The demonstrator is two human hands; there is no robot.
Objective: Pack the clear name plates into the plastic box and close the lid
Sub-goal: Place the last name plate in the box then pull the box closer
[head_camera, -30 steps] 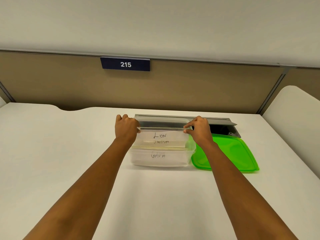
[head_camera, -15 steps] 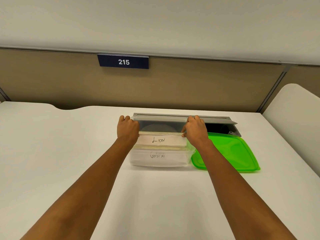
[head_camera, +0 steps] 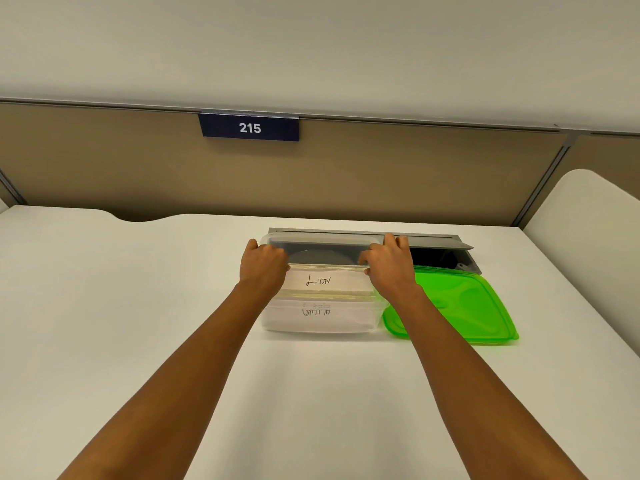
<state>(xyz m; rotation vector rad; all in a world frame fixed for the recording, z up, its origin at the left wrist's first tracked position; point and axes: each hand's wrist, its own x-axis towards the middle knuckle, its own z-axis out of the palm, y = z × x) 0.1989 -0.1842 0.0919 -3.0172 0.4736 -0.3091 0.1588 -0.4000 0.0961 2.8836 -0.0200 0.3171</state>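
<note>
Your left hand (head_camera: 263, 268) pinches the left end of the LION name plate (head_camera: 325, 281), centre frame, half into the plastic box (head_camera: 277, 323) over the stacked plates (head_camera: 317, 311); your right hand (head_camera: 388, 268) pinches the other end. Drop one end first and it'll likely cock against the wall and ride high, and the green lid (head_camera: 460, 306), on the bench (head_camera: 138, 306) just right, won't seat.
</note>
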